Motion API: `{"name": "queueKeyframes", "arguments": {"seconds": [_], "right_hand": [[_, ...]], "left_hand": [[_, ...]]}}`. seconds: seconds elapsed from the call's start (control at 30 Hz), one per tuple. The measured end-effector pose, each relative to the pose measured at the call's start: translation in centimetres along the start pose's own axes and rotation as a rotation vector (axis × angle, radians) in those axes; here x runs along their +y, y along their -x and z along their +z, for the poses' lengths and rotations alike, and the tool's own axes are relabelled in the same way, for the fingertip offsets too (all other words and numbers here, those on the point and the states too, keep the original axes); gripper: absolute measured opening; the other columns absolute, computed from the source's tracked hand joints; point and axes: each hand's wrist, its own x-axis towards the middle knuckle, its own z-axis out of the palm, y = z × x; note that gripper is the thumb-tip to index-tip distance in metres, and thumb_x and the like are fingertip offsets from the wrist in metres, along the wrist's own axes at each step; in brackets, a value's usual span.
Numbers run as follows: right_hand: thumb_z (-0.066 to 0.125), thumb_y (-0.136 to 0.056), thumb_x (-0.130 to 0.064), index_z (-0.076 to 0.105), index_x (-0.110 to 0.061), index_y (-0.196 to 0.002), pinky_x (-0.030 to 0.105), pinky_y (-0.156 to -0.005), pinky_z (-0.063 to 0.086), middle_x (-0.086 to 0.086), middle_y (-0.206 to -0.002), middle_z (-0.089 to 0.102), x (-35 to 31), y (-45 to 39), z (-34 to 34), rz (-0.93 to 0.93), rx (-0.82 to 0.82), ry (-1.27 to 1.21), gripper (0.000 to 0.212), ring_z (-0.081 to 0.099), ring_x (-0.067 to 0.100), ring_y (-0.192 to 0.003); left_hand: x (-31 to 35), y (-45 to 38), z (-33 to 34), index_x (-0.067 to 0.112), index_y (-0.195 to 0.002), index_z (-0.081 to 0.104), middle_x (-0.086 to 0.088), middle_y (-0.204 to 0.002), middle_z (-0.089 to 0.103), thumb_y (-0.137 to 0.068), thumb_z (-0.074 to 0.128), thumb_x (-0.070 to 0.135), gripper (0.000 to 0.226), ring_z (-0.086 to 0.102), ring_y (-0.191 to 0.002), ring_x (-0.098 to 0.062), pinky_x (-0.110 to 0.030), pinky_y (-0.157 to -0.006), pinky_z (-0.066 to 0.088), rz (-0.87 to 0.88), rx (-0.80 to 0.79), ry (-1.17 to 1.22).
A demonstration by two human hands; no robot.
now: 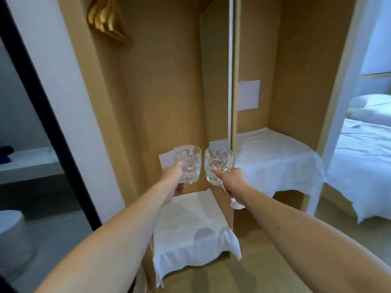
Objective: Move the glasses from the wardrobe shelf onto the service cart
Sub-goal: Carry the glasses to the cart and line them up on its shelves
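Note:
Two clear cut-glass tumblers are held up in the air inside the open wooden wardrobe. My left hand grips the left glass from its left side. My right hand grips the right glass, thumb across its front. Both glasses are upright and nearly side by side, a little above the wardrobe shelf, which is covered with a white cloth. Two round shadows of the glasses fall on that cloth. The service cart is not in view.
A mirror panel on the right reflects the shelf and cloth. Wooden hangers hang at the upper left. A bed with white linen lies at far right. A dark door frame and a bathroom lie at left.

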Motion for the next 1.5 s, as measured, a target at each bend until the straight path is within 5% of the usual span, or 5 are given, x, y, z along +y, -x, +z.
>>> {"name": "queueKeyframes", "arguments": {"seconds": [0.23, 0.4, 0.6, 0.77, 1.5], "right_hand": [[0.067, -0.088, -0.062, 0.056, -0.012, -0.084, 0.022, -0.039, 0.036, 0.002, -0.058, 0.050, 6.4, -4.3, -13.6, 0.140, 0.189, -0.007, 0.051, 0.045, 0.016, -0.045], [0.068, -0.086, -0.064, 0.058, -0.018, -0.083, 0.025, -0.043, 0.040, 0.000, -0.054, 0.053, 10.7, -6.6, -23.1, 0.227, 0.321, 0.007, 0.047, 0.047, 0.017, -0.043], [0.071, -0.084, -0.063, 0.065, -0.012, -0.078, 0.028, -0.047, 0.042, 0.001, -0.048, 0.055, 15.3, -8.5, -33.1, 0.299, 0.479, 0.003, 0.052, 0.050, 0.020, -0.041], [0.071, -0.085, -0.061, 0.066, -0.010, -0.075, 0.037, -0.059, 0.046, 0.007, -0.057, 0.058, 17.6, -9.5, -39.5, 0.339, 0.608, -0.004, 0.052, 0.056, 0.027, -0.058], [0.074, -0.088, -0.050, 0.055, -0.012, -0.069, 0.031, -0.050, 0.040, 0.006, -0.057, 0.052, 20.2, -15.8, -51.3, 0.528, 1.219, -0.208, 0.047, 0.047, 0.022, -0.049]], "left_hand": [[0.4, -0.2, 17.1, 0.019, -0.075, 0.055, -0.004, -0.052, 0.062, -0.097, 0.047, 0.047, 0.037, 0.055, -0.048, -0.017, -0.025, -0.049, 0.051, -0.029, -0.206, -0.077], [0.4, -0.1, 28.8, 0.020, -0.084, 0.055, -0.010, -0.073, 0.065, -0.096, 0.049, 0.046, 0.030, 0.058, -0.061, -0.021, -0.027, -0.052, 0.056, -0.019, -0.350, -0.146], [0.4, 0.7, 41.2, 0.020, -0.084, 0.055, -0.008, -0.071, 0.064, -0.100, 0.045, 0.044, 0.030, 0.061, -0.064, -0.020, -0.027, -0.056, 0.056, -0.028, -0.500, -0.173], [0.5, 1.1, 49.2, 0.019, -0.086, 0.057, -0.009, -0.077, 0.065, -0.099, 0.044, 0.045, 0.031, 0.060, -0.064, -0.019, -0.026, -0.053, 0.055, -0.044, -0.619, -0.213], [3.6, -4.6, 76.1, 0.015, -0.088, 0.054, -0.014, -0.074, 0.058, -0.098, 0.050, 0.044, 0.031, 0.053, -0.051, -0.021, -0.027, -0.048, 0.051, -0.065, -1.208, -0.379]]}}
